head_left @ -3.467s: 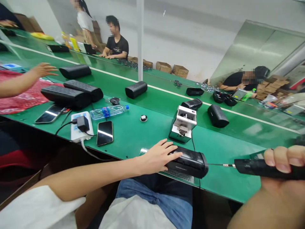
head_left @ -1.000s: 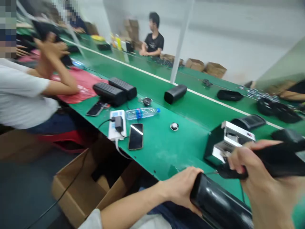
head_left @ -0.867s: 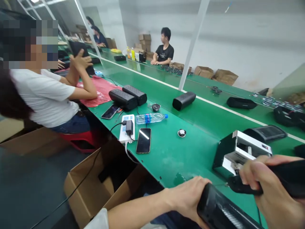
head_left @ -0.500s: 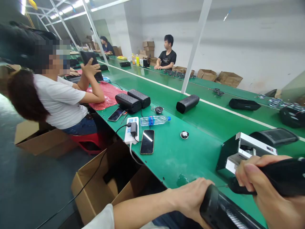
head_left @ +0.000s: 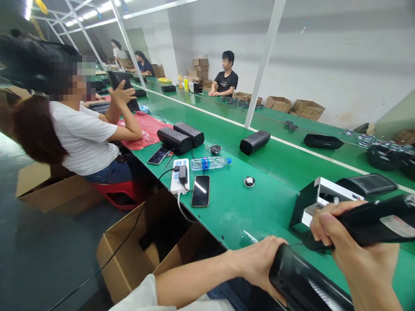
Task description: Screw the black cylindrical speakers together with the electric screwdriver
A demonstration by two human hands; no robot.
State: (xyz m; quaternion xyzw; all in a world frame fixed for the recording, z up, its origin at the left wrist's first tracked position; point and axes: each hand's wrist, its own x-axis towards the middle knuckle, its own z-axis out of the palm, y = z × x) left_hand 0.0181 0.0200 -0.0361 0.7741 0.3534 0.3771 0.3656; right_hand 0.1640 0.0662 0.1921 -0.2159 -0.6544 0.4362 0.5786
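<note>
My left hand (head_left: pixel 259 263) grips the end of a black speaker housing (head_left: pixel 300 276), which lies tilted at the table's near edge and runs out of the bottom of the view. In my right hand (head_left: pixel 339 231) is a black electric screwdriver (head_left: pixel 366 222) with a pale label on its body. Its thin bit points left, above the housing; whether it touches the housing I cannot tell. Just beyond my right hand stands a silver-and-black box-shaped device (head_left: pixel 311 201). A small round speaker driver (head_left: pixel 249 182) lies on the green table (head_left: pixel 223 211).
A phone (head_left: pixel 200 191), a power strip (head_left: pixel 179 177) and a plastic bottle (head_left: pixel 210 163) lie to the left. Black speakers (head_left: pixel 255 142) stand further back. A co-worker (head_left: pixel 84 134) sits at left holding a dark panel. An open carton (head_left: pixel 129 250) stands below the table edge.
My right hand and the electric screwdriver have moved slightly up and left, and the tool has turned so its label shows. My left hand still holds the speaker housing.
</note>
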